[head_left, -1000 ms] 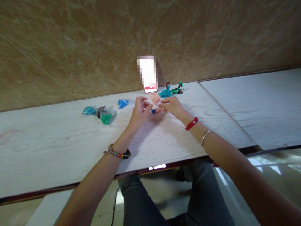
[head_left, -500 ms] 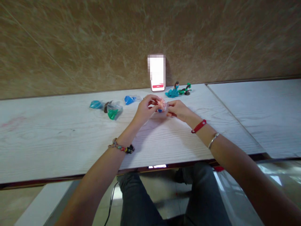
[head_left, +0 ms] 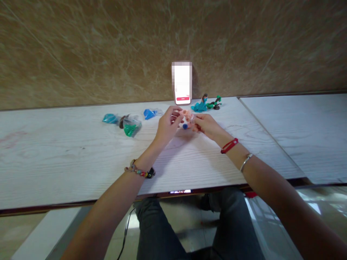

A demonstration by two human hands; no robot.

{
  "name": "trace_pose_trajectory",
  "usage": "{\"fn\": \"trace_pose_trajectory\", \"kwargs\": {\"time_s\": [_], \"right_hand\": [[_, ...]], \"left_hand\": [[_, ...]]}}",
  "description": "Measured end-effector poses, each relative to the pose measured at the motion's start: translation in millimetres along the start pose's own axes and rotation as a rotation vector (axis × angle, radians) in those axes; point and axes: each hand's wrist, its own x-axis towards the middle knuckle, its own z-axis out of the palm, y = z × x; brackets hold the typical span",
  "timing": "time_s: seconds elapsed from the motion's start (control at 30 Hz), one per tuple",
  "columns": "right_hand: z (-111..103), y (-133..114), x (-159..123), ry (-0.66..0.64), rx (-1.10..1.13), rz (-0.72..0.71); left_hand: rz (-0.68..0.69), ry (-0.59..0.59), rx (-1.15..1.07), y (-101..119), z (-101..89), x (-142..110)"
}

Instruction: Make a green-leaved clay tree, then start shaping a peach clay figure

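Between my two hands is a clear plastic bag of peach modelling clay (head_left: 187,113), held just above the white tabletop. My left hand (head_left: 168,124) curls its fingers at the bag's left side, thumb and fingertips on the peach clay. From the right, my right hand (head_left: 207,124) pinches the bag's crinkled plastic. A small dark blue ball (head_left: 185,126) shows just below the peach clay; whether it rests on the table or is held, I cannot tell. Behind my right hand stand a teal clay figure (head_left: 200,106) with a brown top and a small green-and-brown clay tree (head_left: 216,102).
A phone (head_left: 182,83) with a lit screen leans on the brown marbled wall. Left of my hands lie bagged blue clay (head_left: 149,114), teal clay (head_left: 110,118), green clay (head_left: 129,130) and a brown lump (head_left: 121,122). The table's front edge runs above my knees.
My left fingers have loosened and spread slightly on the peach clay, and the bag looks more opened out. The dark blue ball is more visible now.
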Motion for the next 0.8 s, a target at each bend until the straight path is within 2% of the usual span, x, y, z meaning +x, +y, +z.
{"fn": "trace_pose_trajectory", "kwargs": {"time_s": [0.1, 0.17, 0.3, 0.47, 0.67, 0.8], "right_hand": [[4, 0, 0, 0.136, 0.079, 0.01], [8, -1, -1, 0.163, 0.068, -0.01], [13, 1, 1, 0.176, -0.105, -0.088], [13, 5, 4, 0.359, -0.334, -0.196], [17, 3, 2, 0.328, -0.491, -0.27], [14, 2, 1, 0.341, -0.637, -0.361]], "left_hand": [[0.038, 0.03, 0.138, 2, 5.9, -6], [0.031, 0.002, 0.189, 2, 9.5, -9], [0.043, 0.021, 0.186, 3, 11.8, -9], [0.057, 0.034, 0.229, 4, 13.2, -10], [0.039, 0.096, 0.378, 5, 13.4, -11], [0.022, -0.016, 0.404, 5, 8.9, -7]]}}
